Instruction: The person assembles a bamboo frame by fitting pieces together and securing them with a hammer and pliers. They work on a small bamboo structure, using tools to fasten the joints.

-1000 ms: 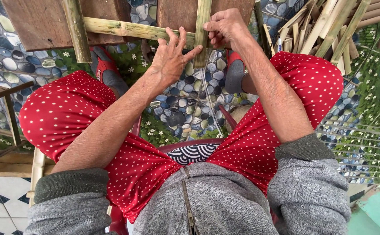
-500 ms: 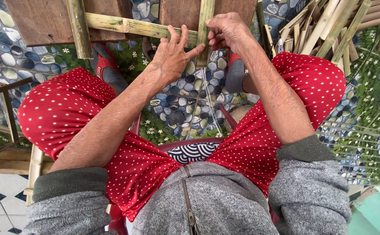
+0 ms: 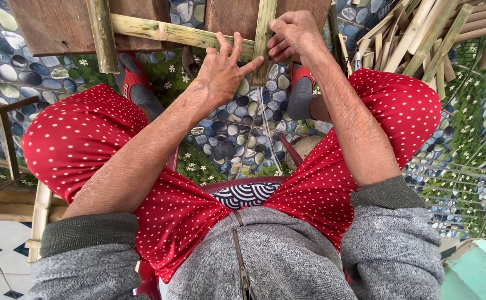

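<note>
1. Bracing the joint, the left hand [image 3: 221,69] is lying with its fingers spread against the horizontal bamboo strip [image 3: 170,33], thumb reaching toward the vertical bamboo strip [image 3: 264,39] at 12 o'clock of the frame.
2. Pinching at the crossing, the right hand [image 3: 293,36] is curling its fingers tight on the vertical bamboo strip, and a thin cord [image 3: 265,128] is hanging down from there toward 6 o'clock, between the knees in red dotted trousers [image 3: 87,139].
3. Judging from this, the cord is looking slack; if the right hand is loosening its pinch, the binding is likely slipping and the 2 strips are sliding out of square.
4. Pressing with an open palm only, the left hand is giving little hold; a hard pull on the cord is probably shifting the horizontal strip toward 9 o'clock.
5. Running bare fingers along split bamboo is risking splinters or a cut from a sharp edge.
6. Trailing near the red sandals [image 3: 134,83] on the pebble-pattern floor [image 3: 226,128], the cord is possibly snagging under a foot; I cannot tell where its lower end is lying.
7. Leaning at 1 o'clock, the pile of loose bamboo strips [image 3: 421,39] is sitting near the right elbow, and a wide swing is perhaps knocking it over.
</note>
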